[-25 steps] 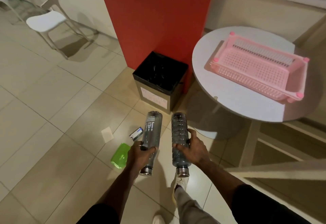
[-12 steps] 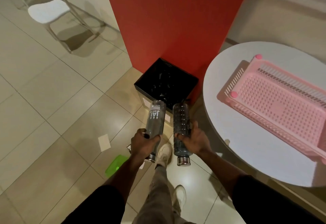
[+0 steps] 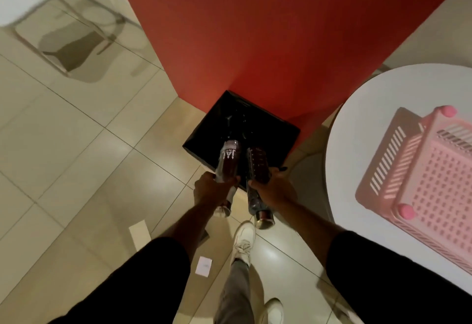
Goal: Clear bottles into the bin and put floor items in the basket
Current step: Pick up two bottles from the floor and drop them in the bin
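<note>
**Paired carry, seen from above**

I see the left hand (image 3: pixel 212 192) gripping a printed bottle (image 3: pixel 229 161) and the right hand (image 3: pixel 274 189) gripping a ribbed bottle (image 3: pixel 257 166), far ends over the black-lined bin (image 3: pixel 277 132). The pink basket (image 3: pixel 434 175) sits on the round table (image 3: pixel 357 124).

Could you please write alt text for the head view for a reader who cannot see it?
The left hand grips a printed bottle and the right hand a ribbed bottle, side by side over an open black bin against a red pillar. To the right, a pink basket sits on a round white table; paper scraps lie on the tiled floor.
</note>
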Demonstrator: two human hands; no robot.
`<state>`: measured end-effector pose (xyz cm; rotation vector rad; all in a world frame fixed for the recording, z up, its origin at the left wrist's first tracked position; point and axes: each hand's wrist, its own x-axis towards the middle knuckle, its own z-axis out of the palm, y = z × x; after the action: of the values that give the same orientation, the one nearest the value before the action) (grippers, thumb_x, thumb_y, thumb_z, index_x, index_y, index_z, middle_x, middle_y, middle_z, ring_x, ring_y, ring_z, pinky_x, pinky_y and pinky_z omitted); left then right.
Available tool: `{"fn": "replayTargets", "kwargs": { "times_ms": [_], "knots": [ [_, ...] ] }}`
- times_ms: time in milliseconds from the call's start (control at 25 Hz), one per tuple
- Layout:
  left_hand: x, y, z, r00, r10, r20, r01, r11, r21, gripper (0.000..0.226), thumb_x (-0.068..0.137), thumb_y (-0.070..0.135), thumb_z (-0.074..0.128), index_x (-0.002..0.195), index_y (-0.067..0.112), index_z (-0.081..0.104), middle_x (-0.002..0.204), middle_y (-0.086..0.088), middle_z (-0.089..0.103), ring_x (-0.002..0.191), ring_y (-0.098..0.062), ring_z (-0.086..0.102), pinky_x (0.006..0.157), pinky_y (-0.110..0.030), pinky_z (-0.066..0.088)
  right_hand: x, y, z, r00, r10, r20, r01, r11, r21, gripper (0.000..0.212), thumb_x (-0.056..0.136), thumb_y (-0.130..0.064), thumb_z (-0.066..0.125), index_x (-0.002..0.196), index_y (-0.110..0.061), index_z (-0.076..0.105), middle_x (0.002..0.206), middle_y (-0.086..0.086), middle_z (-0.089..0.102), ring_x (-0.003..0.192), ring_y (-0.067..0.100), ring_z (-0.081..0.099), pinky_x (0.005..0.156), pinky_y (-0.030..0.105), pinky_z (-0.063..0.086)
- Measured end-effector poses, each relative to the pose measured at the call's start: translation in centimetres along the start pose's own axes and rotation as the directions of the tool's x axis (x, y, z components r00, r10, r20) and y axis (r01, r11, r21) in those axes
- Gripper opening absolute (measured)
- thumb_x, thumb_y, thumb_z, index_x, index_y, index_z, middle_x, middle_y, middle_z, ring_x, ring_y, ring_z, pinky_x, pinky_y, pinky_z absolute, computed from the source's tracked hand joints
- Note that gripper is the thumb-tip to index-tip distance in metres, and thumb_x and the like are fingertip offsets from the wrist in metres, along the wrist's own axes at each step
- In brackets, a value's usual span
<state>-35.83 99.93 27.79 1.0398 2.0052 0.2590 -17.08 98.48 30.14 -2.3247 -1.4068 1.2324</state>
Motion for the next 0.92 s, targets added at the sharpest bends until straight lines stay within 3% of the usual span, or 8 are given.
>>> {"fn": "replayTargets", "kwargs": {
  "times_ms": [120,280,440,600,680,800,920],
  "knots": [
    [5.6,2.0,1.4,1.000,0.017,0.023,-0.018,0.999,0.029,0.075,0.075,0.066,0.087,0.121,0.009,0.067,0.097,-0.002,0.070,0.082,-0.019,0.073,0.075,-0.040,0.066,6.5,-1.9,0.3,0.997,0.069,-0.041,-0.070,0.998,-0.011,0.070,0.083,-0.058,0.075,0.136,-0.017,0.051,0.118,0.009,0.069,0.096,0.029,0.071,0.081,0.036,0.057],
    [11.4,3.3,3.1,0.999,0.011,0.044,-0.010,1.000,-0.019,0.076,0.074,0.062,0.089,0.122,0.008,0.065,0.107,-0.010,0.076,0.089,-0.027,0.079,0.080,-0.048,0.068,13.6,-3.4,1.4,0.991,0.105,-0.086,-0.109,0.993,-0.045,0.071,0.088,-0.054,0.075,0.138,-0.010,0.048,0.123,0.016,0.065,0.102,0.035,0.070,0.071,0.033,0.050],
    [15.1,3.3,4.3,0.997,0.006,0.078,-0.004,0.999,-0.032,0.069,0.080,0.049,0.091,0.129,0.008,0.064,0.116,-0.010,0.074,0.099,-0.028,0.076,0.081,-0.044,0.066,16.9,-3.3,3.1,0.986,0.115,-0.121,-0.127,0.988,-0.092,0.067,0.094,-0.047,0.070,0.139,-0.004,0.044,0.131,0.023,0.061,0.119,0.044,0.063,0.092,0.048,0.057],
    [14.0,2.3,4.9,0.994,0.079,0.078,-0.082,0.996,0.035,0.039,0.086,0.028,0.087,0.117,0.009,0.072,0.106,-0.008,0.076,0.095,-0.026,0.075,0.071,-0.037,0.062,15.0,-2.1,4.0,0.998,0.040,-0.051,-0.050,0.975,-0.215,0.058,0.091,-0.030,0.072,0.138,-0.006,0.048,0.132,0.020,0.062,0.124,0.041,0.060,0.094,0.051,0.057],
    [12.2,1.8,5.1,0.976,0.165,0.140,-0.182,0.976,0.119,0.028,0.091,0.027,0.083,0.112,0.009,0.075,0.103,-0.007,0.078,0.095,-0.024,0.076,0.081,-0.041,0.065,13.1,-1.3,3.9,0.999,0.009,-0.032,-0.017,0.971,-0.240,0.058,0.091,-0.031,0.071,0.140,-0.009,0.049,0.134,0.018,0.060,0.125,0.039,0.058,0.091,0.048,0.055],
    [8.7,1.3,4.6,0.931,0.279,0.237,-0.339,0.902,0.269,0.027,0.098,0.030,0.075,0.120,0.015,0.073,0.114,-0.001,0.077,0.103,-0.020,0.075,0.083,-0.032,0.061,9.1,-0.1,3.4,0.999,-0.047,-0.008,0.042,0.958,-0.285,0.058,0.091,-0.032,0.069,0.142,-0.012,0.047,0.138,0.014,0.057,0.129,0.033,0.055,0.090,0.044,0.055],
    [5.3,0.4,3.9,0.869,0.286,0.404,-0.444,0.812,0.378,0.031,0.101,0.039,0.070,0.124,0.020,0.070,0.120,-0.001,0.077,0.112,-0.021,0.074,0.095,-0.041,0.062,4.2,1.0,3.0,0.998,-0.065,0.015,0.066,0.960,-0.271,0.058,0.094,-0.034,0.066,0.145,-0.015,0.043,0.140,0.012,0.055,0.130,0.030,0.053,0.094,0.040,0.054]
  ]
}}
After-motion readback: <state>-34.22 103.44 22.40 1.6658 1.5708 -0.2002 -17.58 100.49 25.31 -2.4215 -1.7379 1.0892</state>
